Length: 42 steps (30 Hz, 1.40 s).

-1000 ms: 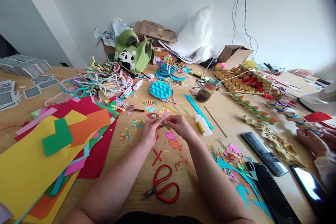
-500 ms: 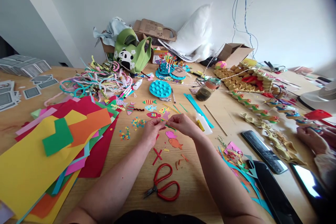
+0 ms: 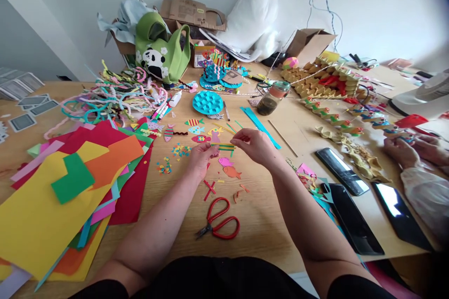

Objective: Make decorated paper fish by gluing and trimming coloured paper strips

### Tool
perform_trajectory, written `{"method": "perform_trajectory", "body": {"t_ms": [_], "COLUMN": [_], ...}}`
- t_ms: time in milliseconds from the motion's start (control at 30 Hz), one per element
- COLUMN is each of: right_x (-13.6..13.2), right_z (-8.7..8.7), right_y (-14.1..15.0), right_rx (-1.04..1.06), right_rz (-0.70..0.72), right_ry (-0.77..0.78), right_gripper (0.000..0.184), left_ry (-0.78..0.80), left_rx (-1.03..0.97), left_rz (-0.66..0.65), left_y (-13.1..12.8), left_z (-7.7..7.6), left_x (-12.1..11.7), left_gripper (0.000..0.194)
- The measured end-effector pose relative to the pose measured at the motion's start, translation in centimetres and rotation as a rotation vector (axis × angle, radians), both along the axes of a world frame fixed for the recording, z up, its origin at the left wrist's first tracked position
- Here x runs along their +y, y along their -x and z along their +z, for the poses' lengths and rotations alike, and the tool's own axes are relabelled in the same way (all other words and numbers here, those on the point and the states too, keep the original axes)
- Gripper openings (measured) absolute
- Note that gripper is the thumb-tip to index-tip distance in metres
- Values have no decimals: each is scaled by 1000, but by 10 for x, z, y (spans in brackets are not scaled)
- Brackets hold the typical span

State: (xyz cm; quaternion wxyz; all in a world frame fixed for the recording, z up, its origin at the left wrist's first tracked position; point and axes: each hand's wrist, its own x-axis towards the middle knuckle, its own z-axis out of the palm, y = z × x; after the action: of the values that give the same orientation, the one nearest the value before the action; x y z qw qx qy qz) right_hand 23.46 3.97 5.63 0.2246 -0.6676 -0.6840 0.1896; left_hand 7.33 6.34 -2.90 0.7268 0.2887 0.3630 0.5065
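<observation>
My left hand [image 3: 203, 159] pinches the left end of a small green-and-yellow striped paper piece [image 3: 225, 147] just above the table. My right hand [image 3: 255, 145] has thumb and fingertips closed at its upper right corner. Below the paper lie a pink paper fish [image 3: 225, 162] and an orange paper fish [image 3: 232, 172]. Several decorated fish, among them a red-and-yellow striped fish [image 3: 194, 122], rest beyond my hands. Red-handled scissors [image 3: 218, 222] lie nearer to me, with crossed red paper strips [image 3: 209, 190] above them.
Stacked coloured paper [image 3: 31, 215] covers the left. Pipe cleaners [image 3: 115, 98] and a green panda bag [image 3: 161, 51] are behind. A blue round piece [image 3: 207, 103], a lidded jar [image 3: 273, 99] and phones [image 3: 342, 171] stand or lie about. Another person's hands [image 3: 403, 152] work at far right.
My hands have moved apart; the right hand shifted rightward, exposing more of the striped paper between them. The camera view has tilted down and shifted slightly.
</observation>
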Motion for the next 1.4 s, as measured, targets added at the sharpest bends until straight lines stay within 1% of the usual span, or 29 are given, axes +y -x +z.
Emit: {"method": "perform_trajectory", "body": {"t_ms": [33,67,133,167,200,233,300,367,433,500,567,667,733,767,833,867,933,1000,1100,1200,1300,1400], "right_x": [-13,-27,-60,-76,-91,-104,-123,-133,-138,-138,-137,-127,-115,-108,-90,-80,-61,-46,-35,-36,-39,-40], "right_z": [1,1,-3,-8,-13,-19,-32,-42,-47,-46,-39,-26,-19,-17,-17,-19,-25,-36,-55,-71,-77,-77], "right_y": [3,7,19,26,32,37,46,50,50,47,40,25,16,14,15,18,27,37,48,50,46,43], "right_rx": [-25,-35,-34,-78,-151,-230,-361,-424,-475,-469,-359,-38,186,283,446,516,610,582,424,251,129,57], "right_rz": [22,116,433,587,681,727,750,780,783,763,724,594,464,406,313,268,165,68,-41,-63,-52,-66], "right_ry": [-54,-62,9,49,76,79,23,1,-16,-8,62,260,328,319,225,173,127,38,-51,-118,-173,-185], "right_gripper": [15,14,12,11,11,11,11,11,11,14,16,10,9,11,17,21,30,33,29,30,29,30], "left_ry": [8,20,48,60,68,76,92,104,115,131,151,189,214,224,235,234,225,214,214,222,231,241], "left_rx": [-14,-28,-56,-67,-78,-89,-111,-130,-144,-157,-170,-200,-217,-219,-213,-208,-196,-194,-227,-263,-270,-259], "left_rz": [16,32,57,64,68,68,64,62,64,72,82,106,125,131,133,134,137,142,152,168,169,166], "left_y": [0,0,1,1,2,2,3,3,4,4,5,6,7,7,7,7,7,8,8,8,8,7], "left_z": [1,1,2,2,2,3,3,4,5,5,5,4,3,2,2,2,2,3,3,4,4,2], "left_x": [0,1,2,2,2,2,2,2,2,2,3,6,7,7,7,7,7,8,10,10,10,9], "left_gripper": [23,23,25,25,26,26,28,28,28,28,27,27,27,27,24,23,20,17,16,18,18,17]}}
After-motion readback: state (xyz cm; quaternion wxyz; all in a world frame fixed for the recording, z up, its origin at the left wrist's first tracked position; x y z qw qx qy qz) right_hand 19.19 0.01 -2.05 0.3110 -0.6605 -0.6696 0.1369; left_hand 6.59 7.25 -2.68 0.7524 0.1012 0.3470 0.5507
